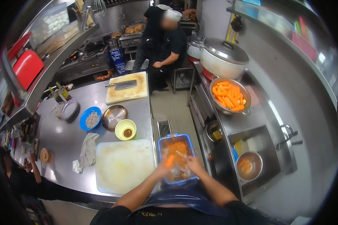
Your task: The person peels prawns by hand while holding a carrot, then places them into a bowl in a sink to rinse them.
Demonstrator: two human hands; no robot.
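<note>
My left hand (164, 169) is shut on an orange carrot (169, 161) above a blue plastic basket (159, 149). My right hand (194, 164) grips a small tool (180, 153), blurred, perhaps a peeler, pointing toward the carrot. Inside the basket lie orange peelings (177, 145) and some translucent plastic. A large steel bowl (248, 97) of peeled-looking carrots (228, 95) stands on the right counter. Farther down, a steel bowl (260, 166) with several carrots and liquid sits in the sink.
A white cutting board (124, 166) lies left of the basket, with a yellow-green bowl (118, 129) behind it. Beyond, a cleaver (126, 84) rests on another board (142, 95). Co-workers (171, 42) are in the aisle ahead; another person (19, 177) is at far left.
</note>
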